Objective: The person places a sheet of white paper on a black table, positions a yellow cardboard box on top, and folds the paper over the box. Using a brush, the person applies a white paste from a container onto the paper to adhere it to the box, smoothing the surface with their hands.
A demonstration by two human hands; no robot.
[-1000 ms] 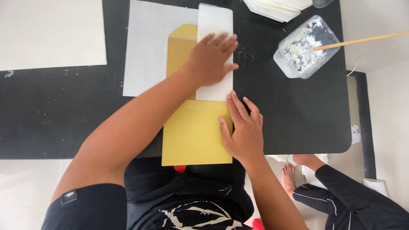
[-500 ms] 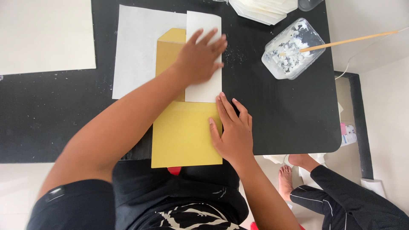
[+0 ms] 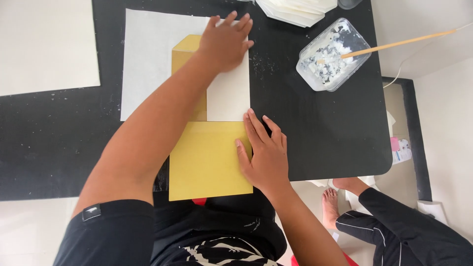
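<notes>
Both flat palms are pressing: my left hand (image 3: pixel 224 42) is smoothing the cream strip (image 3: pixel 227 93) onto the yellow envelope (image 3: pixel 209 162) at frame centre, my right hand (image 3: pixel 263 155) is steadying it, gluing seemingly unfinished.

Bare forearms run from both sides, no watch, ring or bracelet on the left hand (image 3: pixel 225 42) or the right hand (image 3: pixel 263 155). A short black sleeve (image 3: pixel 111 231) with a small white tag covers the left upper arm. Below sits a black shirt (image 3: pixel 217 241) with a white line print on its front.
</notes>
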